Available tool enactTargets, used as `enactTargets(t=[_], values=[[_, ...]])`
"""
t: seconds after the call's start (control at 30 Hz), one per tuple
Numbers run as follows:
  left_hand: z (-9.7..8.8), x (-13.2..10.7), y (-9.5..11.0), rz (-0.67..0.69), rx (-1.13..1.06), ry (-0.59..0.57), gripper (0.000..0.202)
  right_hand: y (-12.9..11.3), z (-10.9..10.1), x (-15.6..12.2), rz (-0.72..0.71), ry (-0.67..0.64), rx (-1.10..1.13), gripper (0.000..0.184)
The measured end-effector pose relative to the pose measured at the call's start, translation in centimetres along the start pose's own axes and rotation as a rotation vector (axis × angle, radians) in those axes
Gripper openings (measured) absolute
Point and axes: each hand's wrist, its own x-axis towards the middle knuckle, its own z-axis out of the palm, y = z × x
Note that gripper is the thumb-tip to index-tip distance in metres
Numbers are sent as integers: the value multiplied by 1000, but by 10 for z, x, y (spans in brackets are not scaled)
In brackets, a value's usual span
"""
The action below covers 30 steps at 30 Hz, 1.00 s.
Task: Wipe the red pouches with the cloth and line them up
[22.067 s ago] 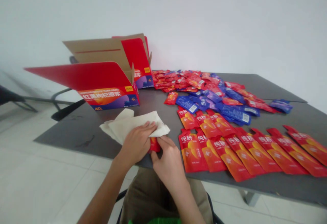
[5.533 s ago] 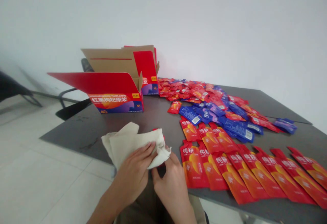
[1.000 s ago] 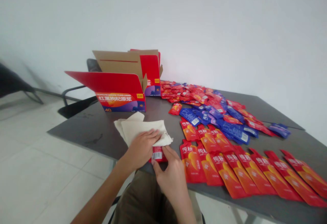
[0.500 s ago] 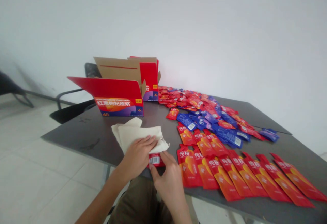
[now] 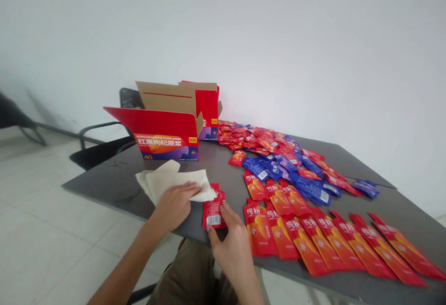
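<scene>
My left hand [image 5: 176, 207] lies over a folded cream cloth [image 5: 161, 179], fingers together and pressing on it, at the table's near edge. Just right of the cloth, a red sachet [image 5: 213, 210] rests back side up, its white barcode label showing. The thumb and fingers of my right hand [image 5: 230, 233] close on the sachet's right edge and lower corner. A corner of the cloth touches or overlaps the sachet's upper part. To the right of my right hand, red sachets [image 5: 259, 230] lie face up in overlapping rows.
A loose heap of red and blue sachets [image 5: 278, 156] covers the back of the dark table [image 5: 118, 175]. Two open cartons, a front one [image 5: 167, 147] and a rear one [image 5: 208, 110], stand at the back left. Behind them is a black chair [image 5: 97, 149].
My left hand has slid left with the cloth, uncovering most of the red sachet. My right hand stays at the sachet's edge. The view has shifted slightly.
</scene>
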Motion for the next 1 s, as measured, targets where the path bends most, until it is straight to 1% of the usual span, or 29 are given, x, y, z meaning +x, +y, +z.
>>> enactTargets(t=[0.1, 0.2, 0.27, 0.37, 0.43, 0.5, 0.6, 0.7, 0.77, 0.87, 0.93, 1.0], values=[[-5, -13, -19, -57, -2, 44, 62, 1, 1, -2, -14, 2, -15, 47], [-6, -23, -33, -100, 39, 97, 59, 1, 1, -3, -2, -9, -43, 49], [-5, -25, -38, -115, 59, 110, 58, 0, 3, -3, 6, -12, -76, 55], [-2, -25, -42, -119, 74, 118, 57, -8, 7, -1, 17, -20, -165, 70], [-1, -25, -43, -116, 73, 124, 57, -16, 10, 5, 22, -59, -244, 77], [0, -26, -43, -107, 63, 124, 57, -26, 14, 12, 10, -114, -317, 73], [-1, -27, -43, -95, 52, 129, 59, -40, 20, 26, -25, -190, -422, 57], [-2, -28, -42, -93, 58, 129, 58, -50, 22, 37, -39, -265, -548, 53], [-1, -28, -43, -97, 69, 123, 58, -54, 20, 42, -10, -293, -612, 50], [0, -27, -43, -107, 93, 121, 58, -52, 11, 50, 58, -317, -624, 50], [1, -27, -44, -92, 101, 117, 59, -45, 2, 54, 88, -324, -594, 53], [1, -28, -45, -78, 101, 116, 59, -35, -7, 57, 119, -290, -553, 54]])
